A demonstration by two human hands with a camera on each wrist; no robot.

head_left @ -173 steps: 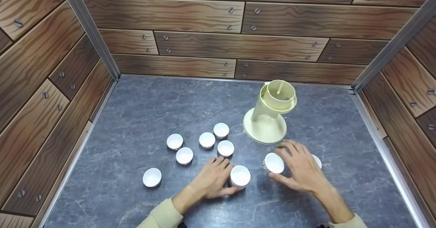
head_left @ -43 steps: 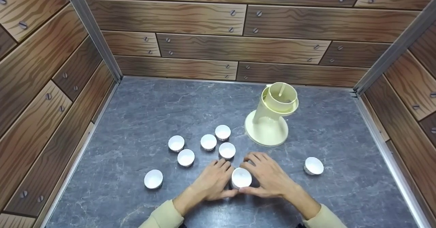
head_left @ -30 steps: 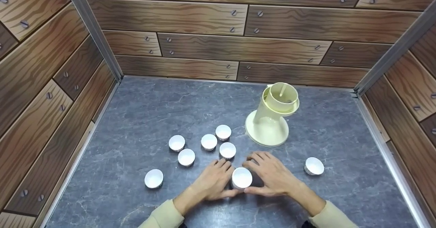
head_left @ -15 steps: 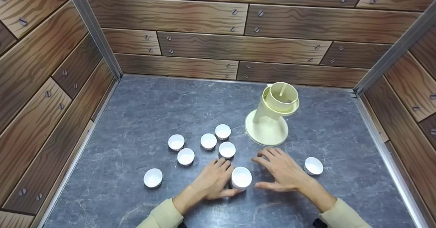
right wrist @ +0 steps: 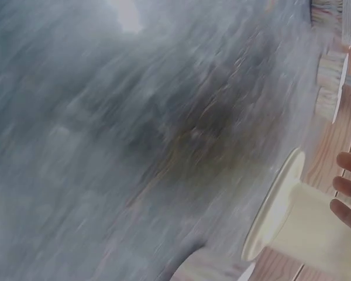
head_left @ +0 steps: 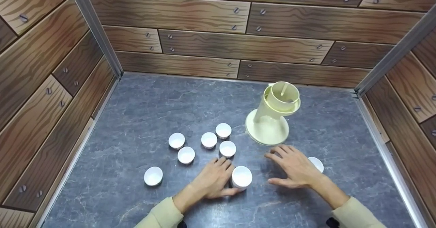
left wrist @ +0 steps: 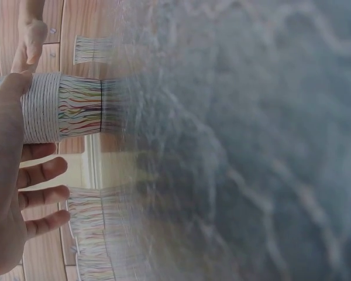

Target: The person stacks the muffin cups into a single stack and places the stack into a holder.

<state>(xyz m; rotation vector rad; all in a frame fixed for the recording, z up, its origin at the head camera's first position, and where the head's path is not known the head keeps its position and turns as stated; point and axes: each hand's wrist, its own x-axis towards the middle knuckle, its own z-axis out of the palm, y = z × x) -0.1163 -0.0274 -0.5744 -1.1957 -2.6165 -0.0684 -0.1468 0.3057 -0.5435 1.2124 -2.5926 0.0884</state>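
A stack of nested paper baking cups (head_left: 242, 177), white inside with a coloured line pattern outside, stands upright on the table. My left hand (head_left: 215, 180) holds it from the left, thumb on the near side and index finger behind. In the left wrist view, many rims show on the stack (left wrist: 61, 108), and the other fingers are spread beside it. My right hand (head_left: 294, 168) is apart from the stack, fingers loosely spread, holding nothing. A single baking cup (head_left: 316, 164) lies just beyond it on the right, partly hidden by the hand.
Several single baking cups stand left of and behind my left hand, the nearest being a cup (head_left: 227, 149) by its fingertips. A pale yellow dispenser (head_left: 267, 131) with a round base and tube top stands behind my right hand. Wood-patterned walls (head_left: 190, 64) border the grey table.
My right hand carried a baking cup left to the stack, let go of it there, then drew back right with fingers spread. My left hand stays on the stack.
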